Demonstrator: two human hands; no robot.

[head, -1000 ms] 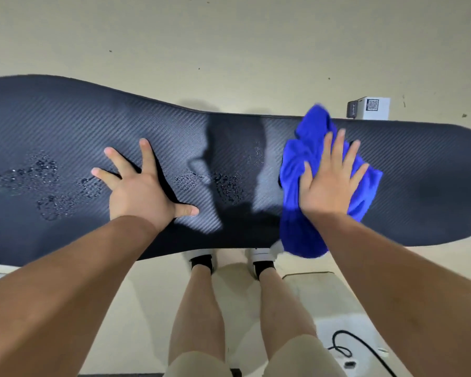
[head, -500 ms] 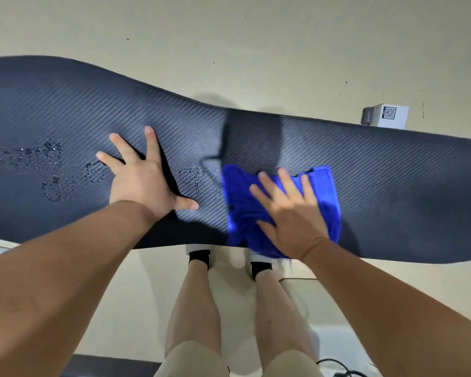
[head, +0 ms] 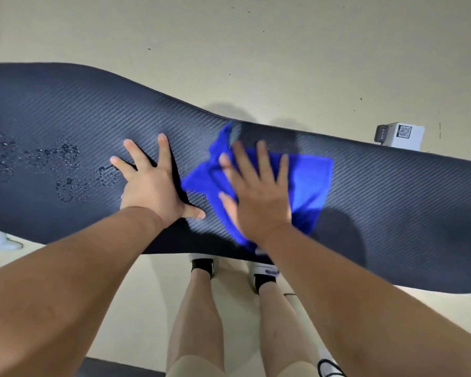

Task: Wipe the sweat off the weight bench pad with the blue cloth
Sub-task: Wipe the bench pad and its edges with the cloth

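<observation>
Blue cloth (head: 307,180) lies under the flat, spread-fingered right hand (head: 259,197) on the bench pad (head: 392,202)

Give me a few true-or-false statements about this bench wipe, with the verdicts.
1. The right hand presses flat on the blue cloth. True.
2. The left hand pinches the cloth. False: it rests flat on the bare pad, beside the cloth.
3. Droplets lie on the pad left of the left hand. True.
4. The cloth covers those droplets. False: they lie uncovered, on the far side of the left hand from the cloth.
</observation>
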